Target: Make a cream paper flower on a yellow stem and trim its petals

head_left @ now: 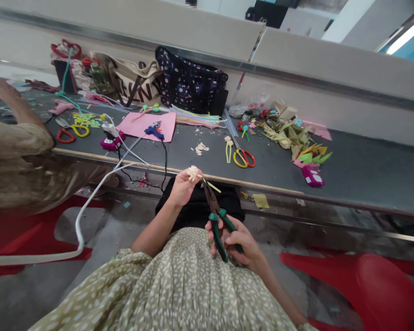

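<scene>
My left hand [182, 188] pinches a small cream-coloured flower [192, 173] just off the table's front edge. From the flower a thin pale yellow-green stem [212, 185] sticks out to the right. My right hand [236, 241] is wrapped round the green handles of long-nose pliers [212, 202], whose dark jaws reach up to the stem close beside the flower. Whether the jaws grip the stem is too small to tell. On the table ahead lie cream petal pieces [200, 148] and a similar cream flower on yellow-green stems [228, 149].
Scissors [245, 158] with red and yellow handles lie front right. A blue glue gun [154, 131] rests on pink paper [129, 124]. White cable [81, 216] crosses at left. A co-worker's arm [15, 103] is at far left. Bags [191, 80] stand against the back wall.
</scene>
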The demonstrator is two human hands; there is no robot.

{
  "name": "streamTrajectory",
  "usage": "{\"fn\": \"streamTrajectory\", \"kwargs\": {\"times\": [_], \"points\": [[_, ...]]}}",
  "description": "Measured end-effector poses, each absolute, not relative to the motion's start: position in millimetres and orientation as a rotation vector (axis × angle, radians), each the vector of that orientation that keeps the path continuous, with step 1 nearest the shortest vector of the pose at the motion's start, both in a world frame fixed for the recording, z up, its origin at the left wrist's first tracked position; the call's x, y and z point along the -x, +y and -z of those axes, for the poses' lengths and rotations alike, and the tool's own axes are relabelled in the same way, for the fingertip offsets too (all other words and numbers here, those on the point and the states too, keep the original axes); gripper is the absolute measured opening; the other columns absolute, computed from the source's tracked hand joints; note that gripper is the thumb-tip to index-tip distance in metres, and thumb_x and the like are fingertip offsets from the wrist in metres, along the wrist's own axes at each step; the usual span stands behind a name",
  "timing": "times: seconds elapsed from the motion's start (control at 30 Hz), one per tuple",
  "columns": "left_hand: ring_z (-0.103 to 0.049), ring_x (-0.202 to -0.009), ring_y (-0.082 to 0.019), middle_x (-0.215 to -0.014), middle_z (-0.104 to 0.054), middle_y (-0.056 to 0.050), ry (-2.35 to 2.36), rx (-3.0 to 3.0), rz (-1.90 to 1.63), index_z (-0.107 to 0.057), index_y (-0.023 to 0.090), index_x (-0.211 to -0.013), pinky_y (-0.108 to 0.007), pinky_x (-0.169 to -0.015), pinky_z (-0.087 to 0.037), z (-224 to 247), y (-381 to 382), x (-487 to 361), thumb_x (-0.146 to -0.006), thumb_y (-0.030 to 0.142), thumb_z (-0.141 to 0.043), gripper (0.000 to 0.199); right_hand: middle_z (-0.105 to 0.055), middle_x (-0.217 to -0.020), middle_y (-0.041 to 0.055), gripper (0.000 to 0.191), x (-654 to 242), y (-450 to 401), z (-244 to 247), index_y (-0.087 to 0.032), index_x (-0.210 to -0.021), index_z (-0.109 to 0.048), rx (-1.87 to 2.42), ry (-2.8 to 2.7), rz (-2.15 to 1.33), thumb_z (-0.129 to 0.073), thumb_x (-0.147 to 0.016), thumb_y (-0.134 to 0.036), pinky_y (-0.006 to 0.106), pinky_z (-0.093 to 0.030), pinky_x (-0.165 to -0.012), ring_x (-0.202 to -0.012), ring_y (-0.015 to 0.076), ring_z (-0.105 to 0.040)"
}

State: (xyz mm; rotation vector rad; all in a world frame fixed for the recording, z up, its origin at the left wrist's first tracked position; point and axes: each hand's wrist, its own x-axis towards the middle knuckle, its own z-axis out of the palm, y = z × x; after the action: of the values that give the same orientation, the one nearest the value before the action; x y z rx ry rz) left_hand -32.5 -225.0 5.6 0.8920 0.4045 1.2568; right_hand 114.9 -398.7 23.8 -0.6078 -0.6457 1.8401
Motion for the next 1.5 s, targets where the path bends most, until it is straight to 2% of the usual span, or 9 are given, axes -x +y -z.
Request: {"fn": "streamTrajectory", "kwargs": {"times": [0.3,0.47,0.77,0.93,1.2,1.5], "points": [[-0.066,-0.072,-0.012,-0.074,-0.067,-0.001,0.417,-0.695,-1.216,-0.071,0.017,-0.076,-0.025,-0.075,-0.052,-7.7,-226.6,30.7,-0.057,0.031,-0.092,0.032,-0.07,-0.113,0.0144,0.029,-113.8,-396.8,-18.6,-0.015,-0.092,-0.062,0.602,-0.633,-1.84,-0.057,-0.066,-0.003,0.034,-0.064,-0.061,-0.09,0.0228,-0.071],[-0.067,-0.071,-0.013,-0.073,-0.069,-0.001,0.427,-0.677,-1.202,-0.073,0.016,-0.08,-0.026,-0.077,-0.053,-3.8,-226.0,28.9,-0.055,0.03,-0.094,0.035,-0.071,-0.113,0.0143,0.03,-112.4,-395.1,-25.0,-0.015,-0.091,-0.062,0.617,-0.627,-1.834,-0.055,-0.064,-0.002,0.032,-0.063,-0.059,-0.089,0.023,-0.072],[-0.066,-0.068,-0.011,-0.072,-0.07,-0.001,0.447,-0.745,-1.248,-0.074,0.016,-0.07,-0.025,-0.074,-0.054,-6.3,-225.5,27.8,-0.051,0.035,-0.095,0.034,-0.071,-0.11,0.013,0.031,-114.6,-393.2,-23.6,-0.015,-0.092,-0.062,0.599,-0.642,-1.847,-0.055,-0.065,-0.002,0.033,-0.064,-0.06,-0.087,0.0221,-0.071],[-0.066,-0.068,-0.011,-0.073,-0.069,0.0,0.477,-0.755,-1.248,-0.074,0.017,-0.068,-0.025,-0.073,-0.055,-5.5,-226.2,28.5,-0.05,0.036,-0.095,0.034,-0.071,-0.111,0.0129,0.03,-114.0,-393.4,-26.7,-0.015,-0.092,-0.062,0.619,-0.645,-1.837,-0.056,-0.065,-0.001,0.028,-0.062,-0.057,-0.085,0.0206,-0.071],[-0.066,-0.07,-0.012,-0.075,-0.07,0.0,0.472,-0.797,-1.261,-0.075,0.018,-0.069,-0.029,-0.078,-0.055,-5.1,-226.0,31.0,-0.052,0.034,-0.094,0.031,-0.07,-0.115,0.014,0.03,-114.1,-394.7,-24.4,-0.015,-0.092,-0.062,0.617,-0.651,-1.82,-0.057,-0.066,-0.002,0.034,-0.064,-0.063,-0.092,0.0233,-0.07],[-0.067,-0.072,-0.014,-0.076,-0.071,-0.002,0.46,-0.846,-1.253,-0.075,0.018,-0.07,-0.029,-0.078,-0.053,-3.3,-225.2,32.1,-0.054,0.036,-0.094,0.03,-0.07,-0.112,0.0135,0.028,-114.8,-394.7,-25.8,-0.015,-0.09,-0.062,0.638,-0.639,-1.824,-0.058,-0.066,-0.002,0.034,-0.065,-0.062,-0.086,0.0217,-0.071]]}}
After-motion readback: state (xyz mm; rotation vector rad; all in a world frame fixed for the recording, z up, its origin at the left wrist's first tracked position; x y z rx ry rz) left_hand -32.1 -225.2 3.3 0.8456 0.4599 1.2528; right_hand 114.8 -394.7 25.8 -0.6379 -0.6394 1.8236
